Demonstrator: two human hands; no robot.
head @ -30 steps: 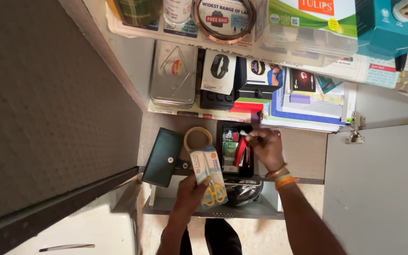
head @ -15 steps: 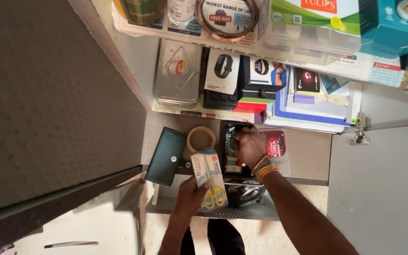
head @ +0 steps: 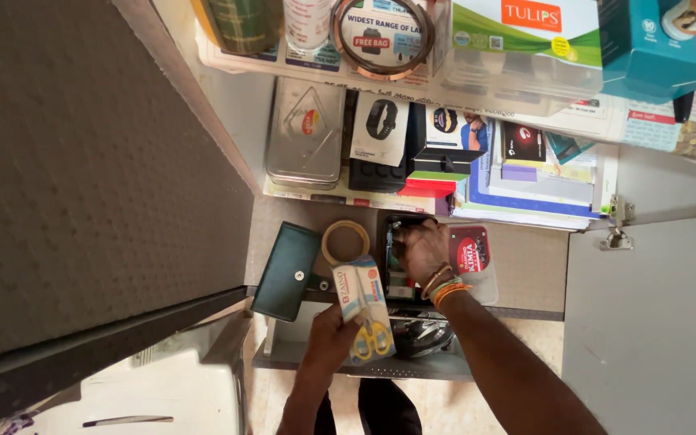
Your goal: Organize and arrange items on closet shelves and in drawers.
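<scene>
- Left hand (head: 328,334) gripped scissors pack (head: 364,310): light, stiff card, best held by its edges
- Right hand (head: 420,251) reached into black box (head: 396,242); finger state not discernible

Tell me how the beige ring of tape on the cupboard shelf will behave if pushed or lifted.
The beige ring of tape lies flat beside the dark green wallet, so it probably slides rather than rolls. Stood on edge, its round shape would likely roll. It looks thin and hollow, so probably light and fairly stiff.
</scene>
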